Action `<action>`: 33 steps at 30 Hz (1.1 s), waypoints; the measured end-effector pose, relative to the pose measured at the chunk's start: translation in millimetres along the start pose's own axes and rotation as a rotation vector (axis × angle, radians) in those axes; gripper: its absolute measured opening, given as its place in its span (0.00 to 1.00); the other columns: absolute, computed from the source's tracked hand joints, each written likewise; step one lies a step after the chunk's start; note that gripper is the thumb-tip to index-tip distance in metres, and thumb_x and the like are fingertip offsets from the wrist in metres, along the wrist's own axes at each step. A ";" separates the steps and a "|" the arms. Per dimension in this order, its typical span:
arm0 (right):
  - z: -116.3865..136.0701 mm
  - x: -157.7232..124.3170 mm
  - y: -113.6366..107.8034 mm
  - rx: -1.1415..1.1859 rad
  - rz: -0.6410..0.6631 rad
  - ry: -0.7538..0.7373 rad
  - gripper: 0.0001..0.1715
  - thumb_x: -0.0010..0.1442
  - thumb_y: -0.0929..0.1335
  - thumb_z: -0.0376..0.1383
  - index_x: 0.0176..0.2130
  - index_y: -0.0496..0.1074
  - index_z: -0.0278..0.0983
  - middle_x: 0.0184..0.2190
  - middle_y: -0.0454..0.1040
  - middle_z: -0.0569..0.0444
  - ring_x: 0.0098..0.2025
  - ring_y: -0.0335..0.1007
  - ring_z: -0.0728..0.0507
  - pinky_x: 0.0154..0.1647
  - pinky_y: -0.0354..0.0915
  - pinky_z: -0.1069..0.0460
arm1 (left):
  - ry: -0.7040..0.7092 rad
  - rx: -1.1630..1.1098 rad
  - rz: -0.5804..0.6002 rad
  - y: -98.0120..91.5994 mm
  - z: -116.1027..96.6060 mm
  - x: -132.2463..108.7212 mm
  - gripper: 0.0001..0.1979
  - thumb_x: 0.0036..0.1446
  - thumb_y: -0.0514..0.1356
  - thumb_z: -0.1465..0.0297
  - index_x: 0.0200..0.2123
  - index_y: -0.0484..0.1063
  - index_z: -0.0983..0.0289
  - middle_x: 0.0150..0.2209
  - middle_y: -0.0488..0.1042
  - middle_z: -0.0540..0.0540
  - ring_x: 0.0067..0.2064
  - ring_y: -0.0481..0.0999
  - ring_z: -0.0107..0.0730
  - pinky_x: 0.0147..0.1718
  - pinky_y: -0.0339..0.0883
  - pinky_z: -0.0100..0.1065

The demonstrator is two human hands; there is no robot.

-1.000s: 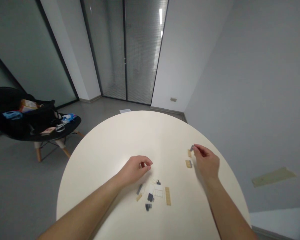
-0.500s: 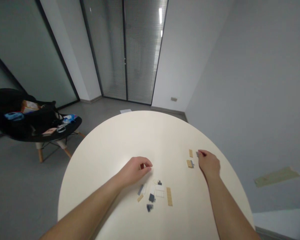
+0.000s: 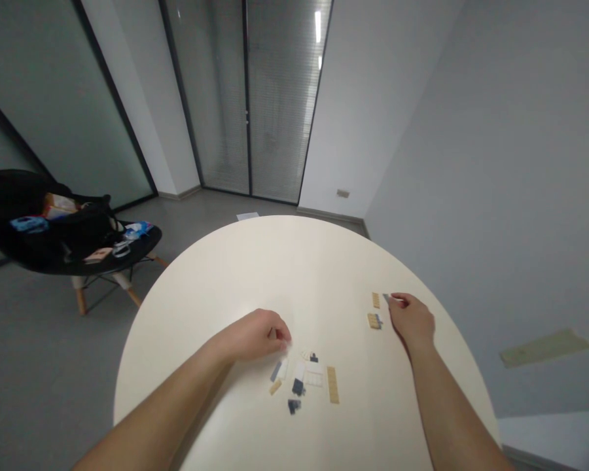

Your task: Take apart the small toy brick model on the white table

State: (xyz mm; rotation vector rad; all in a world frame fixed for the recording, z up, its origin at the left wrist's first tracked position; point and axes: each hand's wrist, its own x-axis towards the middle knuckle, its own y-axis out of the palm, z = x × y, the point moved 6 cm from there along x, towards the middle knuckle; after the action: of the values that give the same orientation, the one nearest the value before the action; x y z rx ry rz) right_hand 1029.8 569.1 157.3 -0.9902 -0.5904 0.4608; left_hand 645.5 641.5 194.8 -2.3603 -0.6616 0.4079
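My left hand (image 3: pixel 265 335) is closed, its fingertips pressed together just above a white strip-like toy brick (image 3: pixel 283 367); whether anything sits between them is hidden. Below it lie a grey brick (image 3: pixel 275 371), a small tan brick (image 3: pixel 275 387), a white brick (image 3: pixel 315 374), dark bricks (image 3: pixel 298 387) and a long tan brick (image 3: pixel 332 384). Over at the right side of the table, my right hand (image 3: pixel 412 320) pinches a grey toy brick (image 3: pixel 385 297), mostly covered by the fingers. Just left of that hand are a tan brick (image 3: pixel 375 300) and a tan brick with grey attached (image 3: pixel 374 321).
A round white table (image 3: pixel 216 275) carries the bricks. To the left stands a black chair (image 3: pixel 39 261) with a bag and small items on it. A wall (image 3: pixel 510 196) rises close on the right, and glass doors (image 3: pixel 245 98) are behind.
My left hand has come slightly down and left, its fingers curling closer together near the white strip. At the right, the grey brick shows a little more beyond the fingers.
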 end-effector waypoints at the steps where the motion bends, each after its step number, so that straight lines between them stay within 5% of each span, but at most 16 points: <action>1: 0.4 -0.4 0.1 -0.002 0.000 -0.003 0.19 0.57 0.64 0.44 0.42 0.79 0.40 0.36 0.79 0.47 0.37 0.72 0.38 0.34 0.61 0.48 | 0.009 0.000 0.051 1.9 -0.7 -1.5 0.10 0.51 0.62 0.72 0.36 0.81 0.62 0.33 0.80 0.52 0.32 0.75 0.32 0.31 0.63 0.28; 8: 1.8 -1.2 -1.9 0.069 -0.041 -0.007 0.23 0.58 0.62 0.48 0.39 0.79 0.37 0.33 0.79 0.45 0.32 0.71 0.40 0.32 0.59 0.48 | 0.020 0.128 0.150 14.2 -4.7 -6.3 0.20 0.40 0.73 0.67 0.41 0.81 0.59 0.38 0.78 0.53 0.37 0.75 0.36 0.34 0.64 0.29; 23: -8.4 -1.3 -17.4 0.404 -0.265 0.160 0.26 0.53 0.64 0.47 0.39 0.79 0.32 0.31 0.79 0.45 0.34 0.72 0.38 0.40 0.64 0.44 | -0.019 -0.049 0.171 25.2 -7.7 -2.7 0.09 0.46 0.67 0.73 0.34 0.75 0.61 0.26 0.69 0.45 0.27 0.68 0.26 0.25 0.56 0.26; 29: 40.4 -29.0 -39.9 0.538 -0.344 -0.074 0.22 0.56 0.66 0.47 0.36 0.79 0.32 0.29 0.78 0.47 0.30 0.70 0.42 0.35 0.65 0.48 | 0.033 -0.250 -0.068 15.0 -7.1 3.4 0.06 0.51 0.63 0.73 0.35 0.72 0.63 0.29 0.74 0.48 0.29 0.69 0.27 0.28 0.58 0.27; 33: 97.0 -70.8 -56.7 0.563 -0.277 -0.466 0.15 0.59 0.68 0.44 0.35 0.78 0.35 0.28 0.77 0.51 0.27 0.68 0.46 0.30 0.64 0.51 | 0.027 -0.548 -0.178 16.4 5.0 11.1 0.10 0.53 0.64 0.69 0.38 0.68 0.63 0.29 0.77 0.50 0.29 0.71 0.27 0.29 0.59 0.27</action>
State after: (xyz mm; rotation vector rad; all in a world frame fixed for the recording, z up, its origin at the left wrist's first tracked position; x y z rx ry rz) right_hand 918.7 560.7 229.6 -0.2518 -0.9360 0.5720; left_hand 658.2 639.2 179.1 -2.7734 -1.0695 0.1206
